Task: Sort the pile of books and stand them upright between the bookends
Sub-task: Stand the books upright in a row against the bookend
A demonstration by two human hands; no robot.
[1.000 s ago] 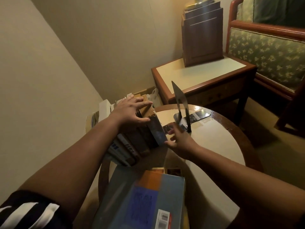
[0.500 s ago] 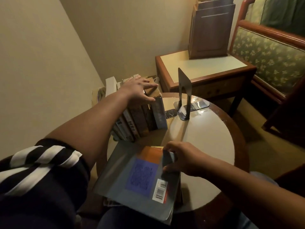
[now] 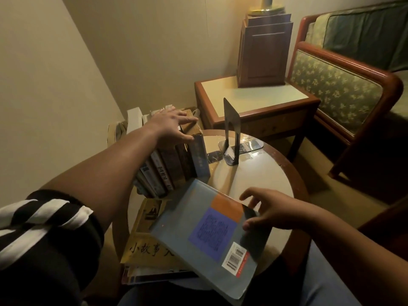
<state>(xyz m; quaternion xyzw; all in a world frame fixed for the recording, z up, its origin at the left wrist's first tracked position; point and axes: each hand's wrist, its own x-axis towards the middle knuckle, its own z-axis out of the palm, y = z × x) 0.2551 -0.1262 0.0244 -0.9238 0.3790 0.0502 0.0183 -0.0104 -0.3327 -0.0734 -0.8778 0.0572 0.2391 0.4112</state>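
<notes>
Right hand (image 3: 273,214) covers the grey book (image 3: 205,235) edge — seemingly pinching it.

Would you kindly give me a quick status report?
Left hand rests on upright row. Right hand pinches grey book edge. Bookend stands apart from row.

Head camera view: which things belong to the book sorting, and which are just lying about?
Job: upright books under the left hand; grey book in the right hand; yellow book beneath it; black bookend.
Lying about: side table; wooden lamp base; armchair.
</notes>
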